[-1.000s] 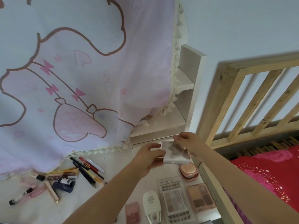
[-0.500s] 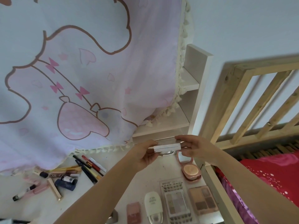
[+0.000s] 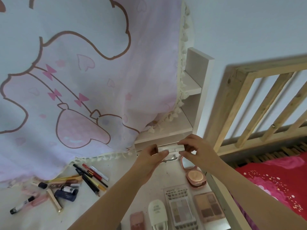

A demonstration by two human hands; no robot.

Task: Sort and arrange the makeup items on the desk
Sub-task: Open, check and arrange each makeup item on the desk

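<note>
Both hands hold a flat white makeup compact [image 3: 171,148] edge-on above the back of the white desk [image 3: 116,201]. My left hand [image 3: 150,161] pinches its left end and my right hand [image 3: 195,149] pinches its right end. Below lie an open round pink compact [image 3: 194,175], a clear-cased eyeshadow palette [image 3: 180,211], a brown-toned palette [image 3: 209,208], a white tube [image 3: 157,214] and a small pink case [image 3: 137,220]. Pencils and pens [image 3: 90,176] and lipsticks and tubes [image 3: 54,191] lie scattered at the left.
A pink-and-white printed curtain [image 3: 74,80] hangs over the desk's back left. A white shelf unit [image 3: 194,100] stands behind the hands. A wooden bed rail [image 3: 259,103] and red bedding [image 3: 275,183] border the desk on the right.
The white compact, seen flat-on a second ago, has been turned edge-on between both hands. The view has shifted slightly, with the hands holding near the same spot.
</note>
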